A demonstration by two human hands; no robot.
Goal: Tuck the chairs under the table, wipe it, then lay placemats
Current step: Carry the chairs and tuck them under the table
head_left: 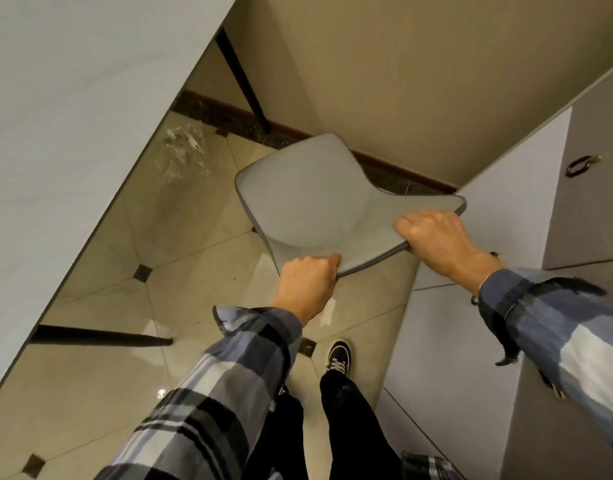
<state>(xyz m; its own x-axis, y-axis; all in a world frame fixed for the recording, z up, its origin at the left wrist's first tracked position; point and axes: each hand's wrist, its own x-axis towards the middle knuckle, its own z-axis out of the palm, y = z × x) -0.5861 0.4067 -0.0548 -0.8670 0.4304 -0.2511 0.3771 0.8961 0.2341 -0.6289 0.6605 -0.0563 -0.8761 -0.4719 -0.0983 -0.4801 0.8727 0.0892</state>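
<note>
Though curled, fingers (407, 225) around chair (308, 199)

Found no readable text, label, brand, number or sign anywhere in view.

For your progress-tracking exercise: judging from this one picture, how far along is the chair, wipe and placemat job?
Nothing looks finished. In hand: the left hand and right hand both grip the back edge of the grey chair, which stands clear of the table, not under it. Left: tucking it in, wiping, placemats; no cloth or mats show.
</note>
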